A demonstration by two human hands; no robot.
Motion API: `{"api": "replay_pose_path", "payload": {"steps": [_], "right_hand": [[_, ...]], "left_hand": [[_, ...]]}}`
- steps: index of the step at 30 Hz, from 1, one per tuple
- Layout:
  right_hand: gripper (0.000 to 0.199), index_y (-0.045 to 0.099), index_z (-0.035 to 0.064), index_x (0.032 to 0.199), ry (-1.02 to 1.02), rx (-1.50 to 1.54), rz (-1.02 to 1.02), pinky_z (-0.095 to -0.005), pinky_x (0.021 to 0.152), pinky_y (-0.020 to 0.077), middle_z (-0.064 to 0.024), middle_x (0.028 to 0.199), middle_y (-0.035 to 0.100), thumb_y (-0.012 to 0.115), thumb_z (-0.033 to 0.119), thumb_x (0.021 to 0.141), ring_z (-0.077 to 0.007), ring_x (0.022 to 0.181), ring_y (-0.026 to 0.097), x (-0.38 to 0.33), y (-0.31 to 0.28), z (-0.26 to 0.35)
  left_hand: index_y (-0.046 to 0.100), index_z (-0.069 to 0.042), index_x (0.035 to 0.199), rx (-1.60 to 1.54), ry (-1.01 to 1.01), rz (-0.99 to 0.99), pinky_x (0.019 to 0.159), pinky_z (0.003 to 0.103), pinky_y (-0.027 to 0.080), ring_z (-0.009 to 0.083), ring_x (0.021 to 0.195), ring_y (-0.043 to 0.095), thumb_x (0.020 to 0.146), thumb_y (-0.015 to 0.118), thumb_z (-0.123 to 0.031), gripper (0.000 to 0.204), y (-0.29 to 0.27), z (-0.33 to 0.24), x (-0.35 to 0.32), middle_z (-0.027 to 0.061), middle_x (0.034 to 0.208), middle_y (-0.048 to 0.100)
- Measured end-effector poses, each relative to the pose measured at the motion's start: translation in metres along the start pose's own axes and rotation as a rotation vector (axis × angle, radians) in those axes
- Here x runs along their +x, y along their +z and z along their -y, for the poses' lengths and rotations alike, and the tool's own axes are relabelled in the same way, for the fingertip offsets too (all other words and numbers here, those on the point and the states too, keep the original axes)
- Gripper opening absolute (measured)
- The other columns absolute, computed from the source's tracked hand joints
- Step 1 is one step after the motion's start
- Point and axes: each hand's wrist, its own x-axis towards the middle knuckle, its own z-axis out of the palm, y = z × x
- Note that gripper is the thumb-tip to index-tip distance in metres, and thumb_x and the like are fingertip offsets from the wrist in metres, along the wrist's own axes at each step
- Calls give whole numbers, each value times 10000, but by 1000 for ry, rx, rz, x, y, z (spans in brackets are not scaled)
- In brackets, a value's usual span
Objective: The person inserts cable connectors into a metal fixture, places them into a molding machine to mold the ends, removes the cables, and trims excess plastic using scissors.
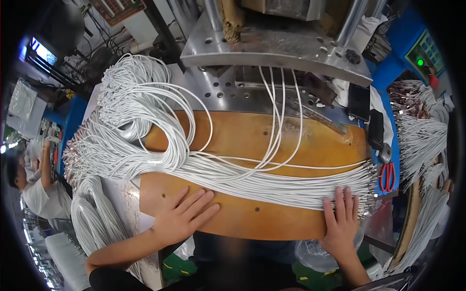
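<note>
A thick bundle of white cables (pixel 252 186) lies across the brown board (pixel 272 223), fanning at its right end into many small tips. My left hand (pixel 184 216) rests flat on the board just below the bundle, its fingers spread and holding nothing. At the right end, my right hand (pixel 342 218) lies with fingers stretched out, the fingertips touching the cables near their tips. Several single cables (pixel 279 116) run from the bundle up under the metal press (pixel 276 60). To the left, the cables curl into a large looped heap (pixel 131 92).
On the right side sit a dark phone (pixel 359 102), a black case (pixel 375 128) and red-handled scissors (pixel 387 177). More cable bundles (pixel 420 126) hang at the far right. Another long bundle (pixel 99 218) drapes off the left edge. A person (pixel 41 194) works at the far left.
</note>
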Motion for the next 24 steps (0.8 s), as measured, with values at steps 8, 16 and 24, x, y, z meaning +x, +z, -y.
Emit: {"api": "replay_pose_path", "payload": {"steps": [8,16,24], "right_hand": [[667,500,84,1302,7,33,2,-612,1046,257,-220,1427,383,699,177,672,-469,1295,361,2,-3,2],[833,440,83,1359,-20,31,-3,-581,1074,251,-223,1433,361,783,206,610,-462,1311,333,0,-9,3],[935,363,-11,1385,-215,251,1,-547,1115,199,-258,1436,336,718,504,690,-453,1366,251,59,-24,11]], "left_hand": [[558,-151,1281,-24,-26,-24,1085,460,325,250,1249,498,803,562,-150,478,0,-3,-2,103,1367,513],[521,-106,1312,-86,-51,-12,1075,479,331,281,1294,442,769,646,-198,564,-11,-9,4,138,1406,455],[471,28,1289,-413,303,-396,1036,442,387,380,1223,474,776,714,-346,680,-21,-82,133,220,1327,476]]}}
